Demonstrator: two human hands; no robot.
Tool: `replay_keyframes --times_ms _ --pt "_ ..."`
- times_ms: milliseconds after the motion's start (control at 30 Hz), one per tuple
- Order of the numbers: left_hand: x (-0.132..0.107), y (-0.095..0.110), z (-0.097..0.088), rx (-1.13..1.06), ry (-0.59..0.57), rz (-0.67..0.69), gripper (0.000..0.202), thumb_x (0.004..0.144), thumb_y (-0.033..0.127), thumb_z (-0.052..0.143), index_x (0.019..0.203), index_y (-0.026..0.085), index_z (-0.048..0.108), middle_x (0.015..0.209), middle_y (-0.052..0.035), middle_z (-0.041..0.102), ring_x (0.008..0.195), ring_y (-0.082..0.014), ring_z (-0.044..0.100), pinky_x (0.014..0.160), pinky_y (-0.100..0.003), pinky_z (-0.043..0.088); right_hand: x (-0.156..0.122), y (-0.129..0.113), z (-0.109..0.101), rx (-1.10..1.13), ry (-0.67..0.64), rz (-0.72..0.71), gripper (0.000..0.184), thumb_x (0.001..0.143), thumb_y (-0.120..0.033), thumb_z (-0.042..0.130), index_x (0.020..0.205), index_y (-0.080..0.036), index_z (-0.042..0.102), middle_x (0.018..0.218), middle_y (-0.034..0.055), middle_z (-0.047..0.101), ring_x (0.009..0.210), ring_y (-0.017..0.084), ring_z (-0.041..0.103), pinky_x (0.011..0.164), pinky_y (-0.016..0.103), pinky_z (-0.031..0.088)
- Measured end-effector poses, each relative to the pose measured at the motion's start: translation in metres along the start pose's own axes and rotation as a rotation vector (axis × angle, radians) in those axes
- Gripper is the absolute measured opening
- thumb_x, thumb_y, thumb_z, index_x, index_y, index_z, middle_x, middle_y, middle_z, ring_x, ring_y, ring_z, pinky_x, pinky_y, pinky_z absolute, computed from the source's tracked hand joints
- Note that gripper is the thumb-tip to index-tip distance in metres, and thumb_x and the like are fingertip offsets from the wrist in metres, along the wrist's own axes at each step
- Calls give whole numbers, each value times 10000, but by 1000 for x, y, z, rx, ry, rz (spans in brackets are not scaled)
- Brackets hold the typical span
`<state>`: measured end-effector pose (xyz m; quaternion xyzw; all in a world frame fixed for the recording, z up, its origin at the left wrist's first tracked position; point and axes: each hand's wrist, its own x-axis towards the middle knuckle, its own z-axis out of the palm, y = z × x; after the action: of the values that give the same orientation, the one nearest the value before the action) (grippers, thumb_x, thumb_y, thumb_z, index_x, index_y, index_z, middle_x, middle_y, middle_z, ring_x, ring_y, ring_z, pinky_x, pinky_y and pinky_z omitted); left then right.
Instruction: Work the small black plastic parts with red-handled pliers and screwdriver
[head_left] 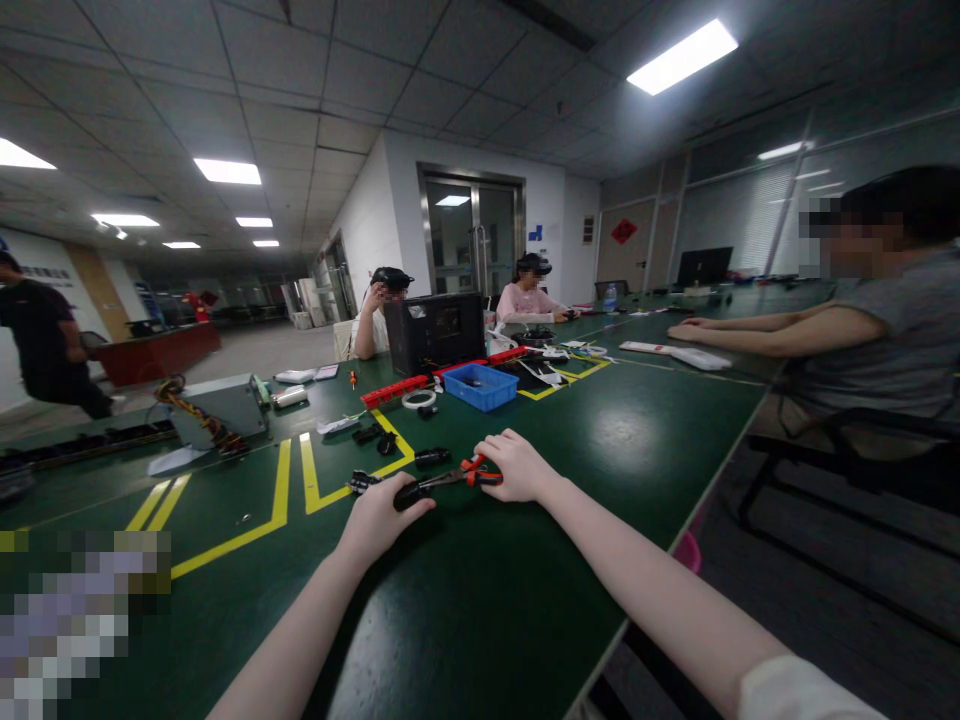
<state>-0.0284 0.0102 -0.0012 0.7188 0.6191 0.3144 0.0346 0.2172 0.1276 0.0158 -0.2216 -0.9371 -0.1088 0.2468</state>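
Note:
Low over the green table (570, 530), my right hand (517, 465) is closed around the red and black handles of a pair of pliers (480, 476). Their metal jaws point left and meet a black rounded piece (409, 494), which my left hand (379, 520) grips between thumb and fingers. How firmly the jaws bite on it cannot be made out. Just beyond lies a black cylindrical part (433, 457). A black-and-white item (362, 482) sits behind my left hand, and small black parts (385, 442) lie farther back.
A blue tray (480, 388) with small items stands ahead, before a black computer case (435, 335) and red strips (394, 391). Left is a metal power supply (217, 412) with cables. Yellow tape (281, 485) marks the tabletop. People sit across and at right; another is at far left.

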Motion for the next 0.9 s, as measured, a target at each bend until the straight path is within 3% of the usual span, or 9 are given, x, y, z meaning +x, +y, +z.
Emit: replay_keyframes --times_ms 233,500,900 --pt "0 0 0 3 -13 2 348 822 513 569 958 207 663 886 -49 712 813 -226 660 746 -304 479 0 1 1 1 0 4 327 703 -373 638 958 -185 556 920 75 611 850 215 563 794 341 339" --pt "-1 5 -3 17 -56 18 384 870 539 482 913 211 677 828 -41 709 760 -215 653 685 -281 453 0 1 1 7 6 -4 327 712 -353 640 976 -178 556 930 82 605 856 222 557 802 346 337" --pt "-2 6 -3 31 -79 26 375 870 537 489 934 214 669 840 -38 707 768 -216 648 680 -281 438 3 3 4 -4 23 17 342 738 -233 641 1058 -184 532 1026 84 568 961 227 512 846 347 345"
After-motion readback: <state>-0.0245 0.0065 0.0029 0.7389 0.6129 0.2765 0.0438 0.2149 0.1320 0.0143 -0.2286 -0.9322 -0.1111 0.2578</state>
